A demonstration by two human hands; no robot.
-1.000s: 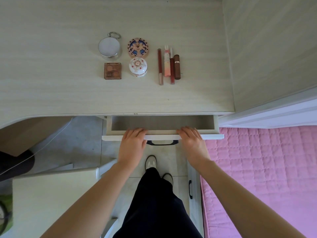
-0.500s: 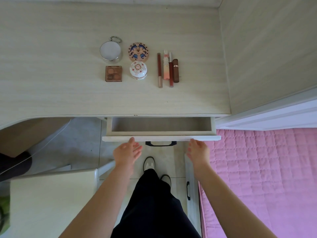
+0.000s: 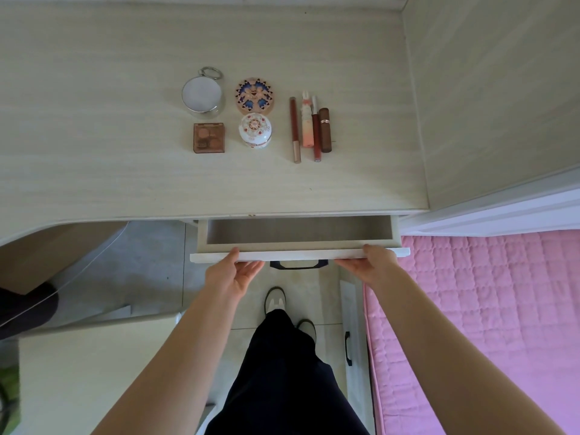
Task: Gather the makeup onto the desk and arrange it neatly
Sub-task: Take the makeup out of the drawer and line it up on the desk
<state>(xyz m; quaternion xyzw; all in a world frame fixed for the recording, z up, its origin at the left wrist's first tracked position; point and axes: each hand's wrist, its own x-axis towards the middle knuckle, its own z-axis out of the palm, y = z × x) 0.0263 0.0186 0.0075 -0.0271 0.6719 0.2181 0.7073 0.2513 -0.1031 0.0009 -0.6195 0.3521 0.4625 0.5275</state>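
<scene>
Nearest the camera, the person's dark trouser leg (image 3: 282, 372) and two shoes stand on the tiled floor, with a pink quilted bed (image 3: 486, 309) to the right. Left hand (image 3: 232, 274) and right hand (image 3: 373, 265) both rest against the white front panel of the drawer (image 3: 298, 255), one on either side of its dark handle (image 3: 298, 264); fingers on both are straight, palms to the panel, gripping nothing. What shows of the drawer's inside holds no items. Judgement: gathering appears finished and the step in hand is closing the drawer; the next move calls for an even push from both palms so the front runs in square under the counter (image 3: 94, 152). Further off, the makeup lies on the counter in two tidy groups: a round mirrored compact (image 3: 202, 98), a patterned round compact (image 3: 254, 95), a square brown palette (image 3: 208, 137) and a white floral jar (image 3: 255, 131) in a block; just beside them, four slim lip tubes (image 3: 309, 128) side by side. No brand or writing is legible; print on the palette is too small to read.
</scene>
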